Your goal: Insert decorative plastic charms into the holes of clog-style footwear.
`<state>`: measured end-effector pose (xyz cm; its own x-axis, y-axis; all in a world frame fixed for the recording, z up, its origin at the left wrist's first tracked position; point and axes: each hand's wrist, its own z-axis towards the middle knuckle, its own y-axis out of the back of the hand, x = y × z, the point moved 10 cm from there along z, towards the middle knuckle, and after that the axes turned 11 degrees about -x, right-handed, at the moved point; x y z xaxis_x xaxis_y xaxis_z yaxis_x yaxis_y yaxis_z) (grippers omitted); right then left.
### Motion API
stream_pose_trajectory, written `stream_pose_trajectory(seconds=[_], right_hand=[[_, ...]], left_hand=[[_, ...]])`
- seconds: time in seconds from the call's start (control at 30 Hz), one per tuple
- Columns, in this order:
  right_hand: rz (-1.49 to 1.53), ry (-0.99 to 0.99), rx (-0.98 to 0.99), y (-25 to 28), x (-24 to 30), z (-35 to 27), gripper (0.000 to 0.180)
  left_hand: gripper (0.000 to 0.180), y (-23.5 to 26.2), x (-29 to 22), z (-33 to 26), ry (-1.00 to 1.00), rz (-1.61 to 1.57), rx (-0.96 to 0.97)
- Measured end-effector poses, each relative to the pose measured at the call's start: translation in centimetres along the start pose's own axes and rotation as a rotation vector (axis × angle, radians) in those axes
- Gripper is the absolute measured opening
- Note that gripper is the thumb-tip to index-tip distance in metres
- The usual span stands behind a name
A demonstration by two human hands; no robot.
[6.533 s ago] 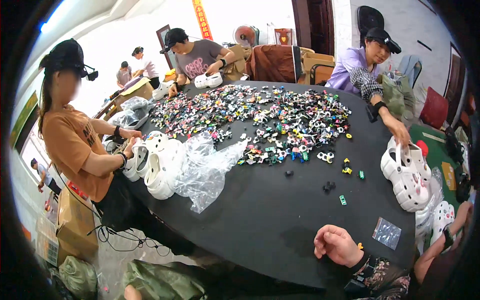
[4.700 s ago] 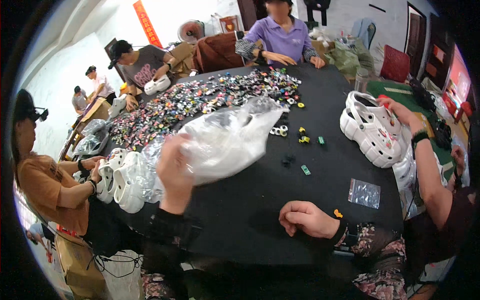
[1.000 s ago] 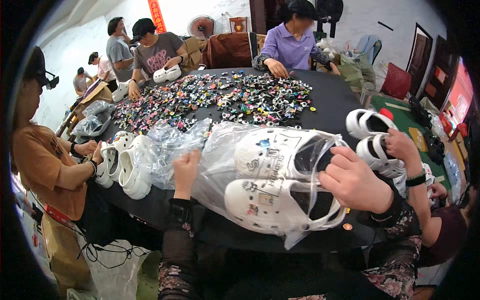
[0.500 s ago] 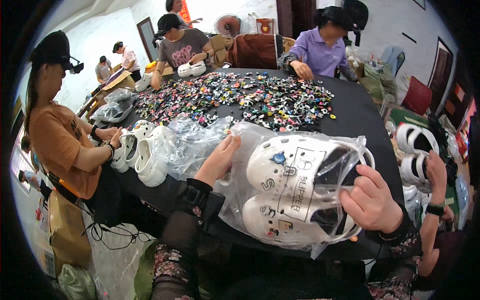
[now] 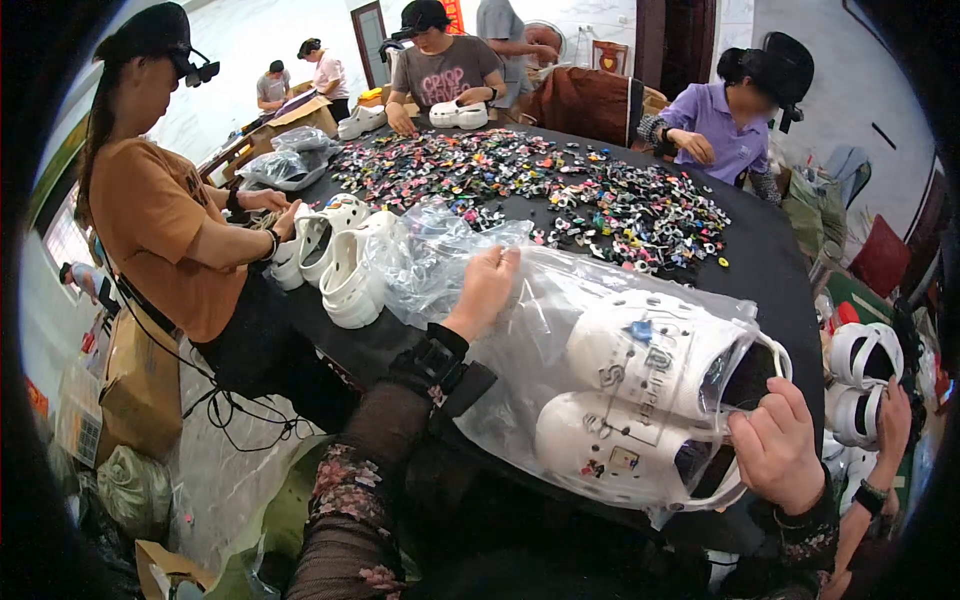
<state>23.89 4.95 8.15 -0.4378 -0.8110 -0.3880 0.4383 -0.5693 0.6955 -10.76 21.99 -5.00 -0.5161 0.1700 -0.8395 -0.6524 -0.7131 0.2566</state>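
Observation:
A pair of white clogs (image 5: 625,435) with small charms on their tops lies inside a clear printed plastic bag (image 5: 535,345), tilted above the near edge of the black table. My right hand (image 5: 780,445) is closed round the heel straps at the bag's right end. At the other end, my left hand (image 5: 487,285) pinches the upper left edge of the bag, which is drawn out taut past the clogs' toes. Just left of that hand lies a heap of clear plastic bags (image 5: 420,255), with more white clogs (image 5: 350,275) standing beside it.
A wide pile of colourful shoe charms (image 5: 540,195) covers the far part of the black table (image 5: 765,262). Co-workers stand at left, behind and at far right. Another person's hand (image 5: 893,415) holds white clogs (image 5: 862,360) at right. A cardboard box (image 5: 140,390) stands at left.
The view has swung left, so the scene sits further right. More bag now stretches between my left hand and the clogs' toes. The co-worker in purple has raised a hand off the charms.

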Motion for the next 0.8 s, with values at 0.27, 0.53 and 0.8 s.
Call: stream_pose_trajectory(seconds=[0.27,0.53,0.8], right_hand=[[0.073,-0.151,0.063,-0.9,-2.0,-1.5,0.020],[0.136,-0.177,-0.063,-1.8,-2.2,-0.4,0.027],[0.081,-0.236,-0.008,-6.4,-3.6,-3.1,0.017]], left_hand=[[0.035,6.8,3.1,3.2,-0.024,0.194,-0.155],[0.037,10.5,2.9,8.4,-0.438,0.470,-0.135],[0.056,2.2,-15.6,-3.5,-0.772,0.318,0.087]])
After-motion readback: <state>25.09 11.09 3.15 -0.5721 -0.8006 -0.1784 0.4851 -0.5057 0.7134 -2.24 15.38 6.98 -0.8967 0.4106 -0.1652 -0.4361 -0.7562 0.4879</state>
